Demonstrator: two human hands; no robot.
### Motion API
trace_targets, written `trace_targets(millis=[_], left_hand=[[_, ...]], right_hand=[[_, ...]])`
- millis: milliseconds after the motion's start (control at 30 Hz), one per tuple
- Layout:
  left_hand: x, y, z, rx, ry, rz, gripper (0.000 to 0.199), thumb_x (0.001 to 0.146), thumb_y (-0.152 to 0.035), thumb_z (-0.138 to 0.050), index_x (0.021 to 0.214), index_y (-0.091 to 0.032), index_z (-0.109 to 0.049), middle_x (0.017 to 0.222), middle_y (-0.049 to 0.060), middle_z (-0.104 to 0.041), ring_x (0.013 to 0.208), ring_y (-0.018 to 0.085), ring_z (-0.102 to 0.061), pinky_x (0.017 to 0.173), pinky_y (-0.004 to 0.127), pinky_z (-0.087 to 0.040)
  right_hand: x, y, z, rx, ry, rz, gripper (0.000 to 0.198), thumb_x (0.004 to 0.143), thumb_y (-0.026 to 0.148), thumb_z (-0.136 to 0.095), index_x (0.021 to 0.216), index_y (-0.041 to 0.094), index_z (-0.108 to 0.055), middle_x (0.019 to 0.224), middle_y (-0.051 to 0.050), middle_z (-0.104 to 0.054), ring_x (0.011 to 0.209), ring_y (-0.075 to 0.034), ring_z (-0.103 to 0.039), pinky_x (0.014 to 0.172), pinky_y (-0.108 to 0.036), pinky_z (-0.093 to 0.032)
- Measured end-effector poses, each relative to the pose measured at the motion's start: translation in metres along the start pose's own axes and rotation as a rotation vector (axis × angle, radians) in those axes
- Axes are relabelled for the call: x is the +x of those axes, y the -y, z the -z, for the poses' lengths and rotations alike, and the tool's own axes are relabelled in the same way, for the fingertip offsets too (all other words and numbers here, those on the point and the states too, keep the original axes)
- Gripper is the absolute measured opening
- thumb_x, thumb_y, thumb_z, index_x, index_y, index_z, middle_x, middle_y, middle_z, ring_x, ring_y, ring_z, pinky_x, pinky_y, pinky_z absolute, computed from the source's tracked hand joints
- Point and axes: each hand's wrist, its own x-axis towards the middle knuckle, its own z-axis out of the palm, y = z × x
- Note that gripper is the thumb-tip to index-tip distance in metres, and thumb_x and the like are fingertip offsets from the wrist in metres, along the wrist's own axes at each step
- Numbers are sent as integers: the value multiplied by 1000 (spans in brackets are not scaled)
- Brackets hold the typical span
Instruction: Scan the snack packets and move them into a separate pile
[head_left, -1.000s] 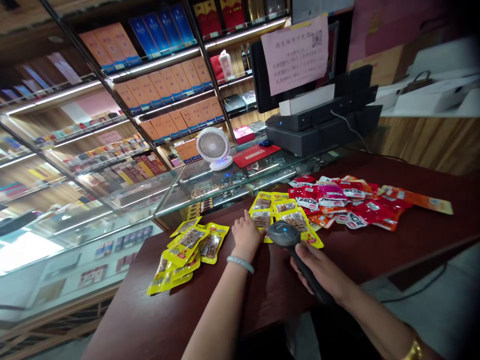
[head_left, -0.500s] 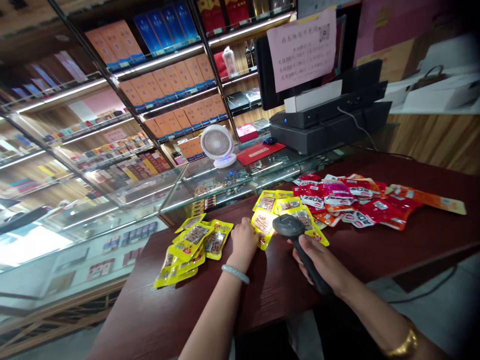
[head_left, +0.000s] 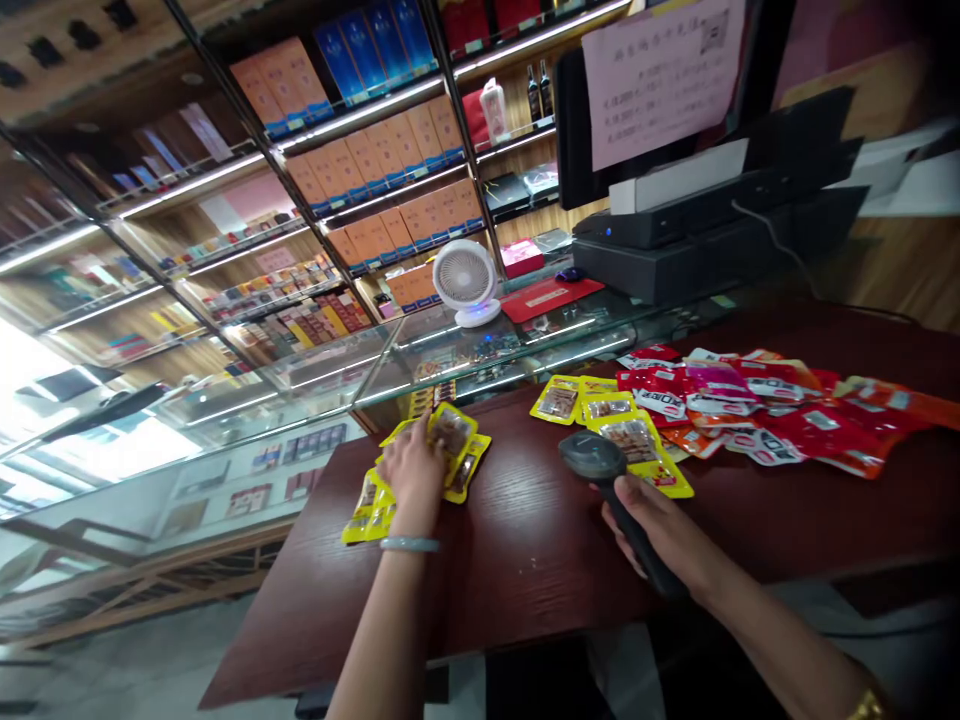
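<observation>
My left hand (head_left: 412, 468), with a pale bangle at the wrist, is closed on the edge of a yellow snack packet (head_left: 454, 432) with a clear window. It is above the left pile of yellow packets (head_left: 363, 512), partly covering them. My right hand (head_left: 666, 528) grips the handle of a dark barcode scanner (head_left: 594, 456), its head towards the left. Just beyond the scanner lie several more yellow packets (head_left: 631, 436), overlapping one another. To their right is a heap of red, pink and orange packets (head_left: 825, 428).
The dark red wooden counter (head_left: 517, 530) carries the packets. Behind it stands a glass display case (head_left: 360, 355) with a white fan (head_left: 466, 284) and a red mat (head_left: 553, 299). A dark cash-register unit (head_left: 652, 262) is at the back right; a cable (head_left: 776, 240) runs down it.
My left hand has moved left, carrying a yellow packet from beside the scanner to the left pile. My right hand still holds the scanner. The view has shifted slightly.
</observation>
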Motion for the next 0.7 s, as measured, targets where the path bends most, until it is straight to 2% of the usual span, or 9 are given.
trace_targets(millis=[67,133,200,267,400,567,700], left_hand=[[5,14,-4,70,-14,13,38,89,-40,-48,123,-37,-64,131,10,-58,121,36,-48,99,52,-35],[8,19,-7,100,29,-5,36,92,-39,-42,114,-35,-71,135,10,-56,127,36,-44,104,53,-30],[8,15,-9,108,54,-28,37,93,-36,-41,113,-34,-72,138,10,-55,133,35,-39,108,54,-26],[6,3,-8,101,9,-46,37,91,-32,-44,118,-32,-69,143,10,-51,137,34,-34,111,55,-23],[2,-41,-12,-19,-55,-172,41,90,-35,-48,128,-31,-62,145,6,-49,137,30,-36,112,48,-25],[6,-114,-41,-187,113,-353,50,89,-46,-51,134,-25,-57,132,10,-60,123,28,-50,108,39,-34],[20,-162,-64,-151,255,-343,55,88,-54,-49,128,-18,-59,128,16,-61,121,32,-52,99,42,-40]], right_hand=[[1,1,-1,-4,6,10,54,77,74,-58,81,22,-45,61,7,-50,38,-4,-43,32,-14,-34],[1,3,-1,-3,9,12,54,77,74,-58,81,22,-45,61,8,-49,37,-4,-42,32,-14,-34],[1,5,0,-4,16,17,54,77,74,-57,82,22,-45,60,8,-49,37,-4,-42,32,-15,-34],[1,6,1,-13,27,28,53,78,74,-56,86,22,-46,59,9,-48,37,-4,-41,32,-15,-34],[1,7,7,-11,29,22,53,79,74,-55,94,23,-47,59,10,-47,36,-5,-40,31,-15,-33],[1,6,14,13,19,22,51,81,72,-54,95,23,-47,58,10,-47,35,-4,-39,31,-14,-33],[-3,7,18,9,-1,39,50,82,71,-54,91,23,-47,58,10,-47,35,-4,-40,31,-14,-33]])
